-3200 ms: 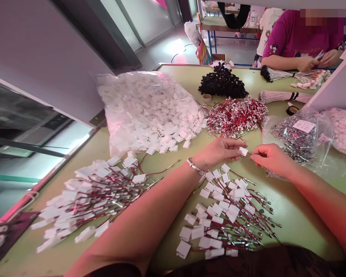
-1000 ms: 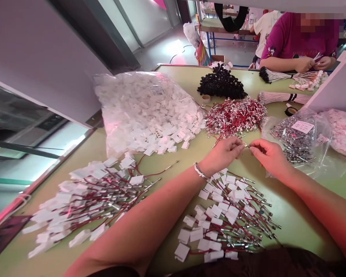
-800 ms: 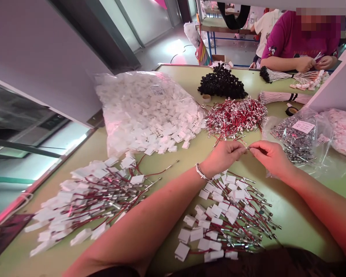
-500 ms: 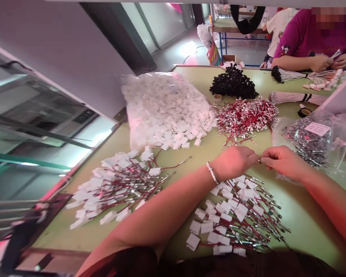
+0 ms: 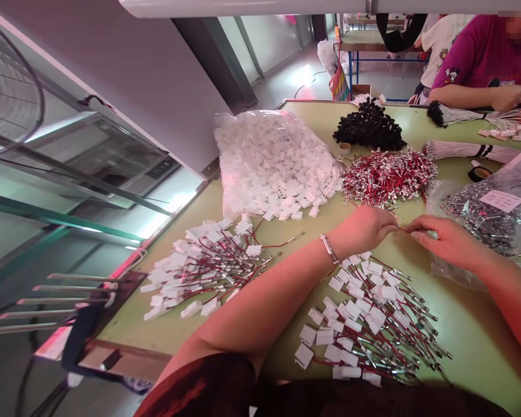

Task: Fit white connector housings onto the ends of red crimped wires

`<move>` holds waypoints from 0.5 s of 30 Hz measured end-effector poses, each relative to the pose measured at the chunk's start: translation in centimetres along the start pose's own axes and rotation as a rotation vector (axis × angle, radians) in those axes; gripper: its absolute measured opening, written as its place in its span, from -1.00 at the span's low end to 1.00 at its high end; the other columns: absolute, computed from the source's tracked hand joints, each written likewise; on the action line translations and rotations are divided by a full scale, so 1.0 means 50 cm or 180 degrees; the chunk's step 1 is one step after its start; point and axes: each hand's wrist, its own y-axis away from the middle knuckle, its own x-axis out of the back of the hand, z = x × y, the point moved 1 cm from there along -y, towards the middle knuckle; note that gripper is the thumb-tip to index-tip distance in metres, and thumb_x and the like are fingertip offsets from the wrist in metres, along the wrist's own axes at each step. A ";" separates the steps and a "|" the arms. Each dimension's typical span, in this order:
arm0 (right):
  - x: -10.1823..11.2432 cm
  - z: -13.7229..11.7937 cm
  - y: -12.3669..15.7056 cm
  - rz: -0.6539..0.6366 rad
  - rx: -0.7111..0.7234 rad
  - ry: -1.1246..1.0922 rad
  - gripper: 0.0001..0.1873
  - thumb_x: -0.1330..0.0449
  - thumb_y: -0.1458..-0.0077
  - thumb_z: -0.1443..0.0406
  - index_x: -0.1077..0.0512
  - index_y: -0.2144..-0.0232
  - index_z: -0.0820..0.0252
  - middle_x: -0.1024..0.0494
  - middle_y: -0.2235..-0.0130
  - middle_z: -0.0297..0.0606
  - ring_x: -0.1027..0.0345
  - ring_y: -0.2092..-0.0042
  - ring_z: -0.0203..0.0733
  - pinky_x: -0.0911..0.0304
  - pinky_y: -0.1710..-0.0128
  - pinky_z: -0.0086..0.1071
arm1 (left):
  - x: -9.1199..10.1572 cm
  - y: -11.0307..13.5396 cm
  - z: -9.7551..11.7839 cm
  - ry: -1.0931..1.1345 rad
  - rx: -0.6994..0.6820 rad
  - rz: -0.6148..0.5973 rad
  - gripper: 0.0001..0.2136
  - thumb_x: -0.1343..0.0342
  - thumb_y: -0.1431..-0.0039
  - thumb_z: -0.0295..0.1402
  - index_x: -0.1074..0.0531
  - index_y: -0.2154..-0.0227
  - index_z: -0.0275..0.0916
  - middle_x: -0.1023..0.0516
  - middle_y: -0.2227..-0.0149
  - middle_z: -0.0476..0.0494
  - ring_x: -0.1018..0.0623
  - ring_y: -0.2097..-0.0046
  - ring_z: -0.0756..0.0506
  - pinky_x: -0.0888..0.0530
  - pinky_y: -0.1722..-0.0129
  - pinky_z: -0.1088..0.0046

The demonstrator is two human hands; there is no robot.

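Observation:
A short red wire [image 5: 402,230] stretches between my two hands above the table. My left hand [image 5: 373,227], with a pale band at the wrist, is closed and pinches one end. The fingertips of my right hand [image 5: 440,236] are closed on the other end and hide it. Just beyond them lies a heap of red wires with metal terminals [image 5: 388,176]. Below my hands are red wires with white connectors and metal tubes [image 5: 369,313]. A similar pile of wired white connectors [image 5: 200,266] spreads left of my left forearm.
A clear bag of white connectors [image 5: 273,162] lies open at the back left. Black parts [image 5: 369,124] are heaped behind. A bag of metal parts [image 5: 481,217] and a black tape roll [image 5: 480,173] are at the right. Across the table, a person [image 5: 481,63] handles white wires.
My hands have drawn slightly apart, and the red wire now shows between them. The camera view has shifted left, so the scene appears further right.

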 end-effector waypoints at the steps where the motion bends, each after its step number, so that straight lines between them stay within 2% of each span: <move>1: -0.006 -0.012 0.001 -0.0006 0.0151 0.0295 -0.76 -0.05 -0.13 0.23 -0.49 0.25 0.14 -0.59 0.24 -0.18 -0.44 0.23 -0.13 -0.30 0.25 -0.29 | -0.007 -0.001 0.008 0.0001 0.0061 -0.0008 -0.77 0.05 -0.26 -0.38 -0.52 0.33 -0.27 -0.59 0.34 -0.13 -0.52 0.30 -0.04 -0.39 0.28 0.43; 3: -0.019 -0.033 0.005 0.0059 0.0319 0.0660 -0.70 0.03 -0.18 0.28 -0.46 0.14 0.15 -0.59 0.23 -0.16 -0.46 0.25 -0.11 -0.29 0.29 -0.29 | -0.007 -0.002 0.018 0.0061 0.0243 0.0007 -0.78 0.04 -0.25 -0.34 -0.50 0.31 -0.26 -0.59 0.34 -0.11 -0.52 0.32 -0.02 -0.39 0.30 0.45; 6: -0.028 -0.039 0.012 0.0404 0.0340 0.0741 -0.65 0.07 -0.22 0.27 -0.42 0.06 0.17 -0.60 0.25 -0.14 -0.47 0.28 -0.11 -0.27 0.32 -0.30 | 0.041 0.003 0.003 -0.0088 0.0800 0.0045 -0.71 -0.04 -0.17 -0.16 -0.45 0.20 -0.27 -0.58 0.37 -0.13 -0.50 0.37 -0.03 -0.39 0.37 0.46; 9: -0.022 -0.016 0.013 0.0590 0.0062 0.0537 -0.68 0.07 -0.22 0.24 -0.38 0.07 0.18 -0.58 0.44 -0.25 -0.42 0.42 -0.17 -0.23 0.38 -0.32 | 0.110 0.024 -0.051 -0.1293 0.1961 0.0129 -0.60 0.06 -0.19 -0.07 -0.48 0.35 -0.34 -0.56 0.35 -0.32 -0.53 0.31 -0.18 -0.41 0.37 0.35; 10: -0.019 -0.007 0.013 0.0585 -0.0050 0.0458 -0.70 0.07 -0.23 0.23 -0.37 0.10 0.17 -0.55 0.51 -0.31 -0.39 0.47 -0.20 -0.21 0.40 -0.33 | 0.126 0.032 -0.071 -0.1638 0.2204 0.0039 -0.62 0.01 -0.15 -0.10 -0.48 0.33 -0.37 -0.56 0.31 -0.38 -0.54 0.26 -0.25 -0.41 0.35 0.32; 12: -0.017 0.006 0.011 0.0482 -0.0170 0.0358 -0.76 0.05 -0.21 0.23 -0.37 0.18 0.15 -0.53 0.53 -0.35 -0.35 0.49 -0.23 -0.18 0.42 -0.36 | 0.138 0.046 -0.104 -0.1961 0.2360 -0.0428 -0.72 -0.05 -0.09 -0.26 -0.49 0.28 -0.41 -0.55 0.25 -0.45 -0.54 0.18 -0.33 -0.43 0.33 0.31; 15: -0.020 0.013 0.008 0.0398 -0.0270 0.0368 -0.81 -0.02 -0.16 0.23 -0.42 0.34 0.13 -0.56 0.45 -0.34 -0.35 0.46 -0.25 -0.15 0.44 -0.37 | 0.128 0.055 -0.128 -0.2095 0.2305 -0.0814 -0.71 -0.03 0.02 -0.49 -0.47 0.21 -0.42 -0.55 0.20 -0.46 -0.54 0.13 -0.33 -0.44 0.30 0.35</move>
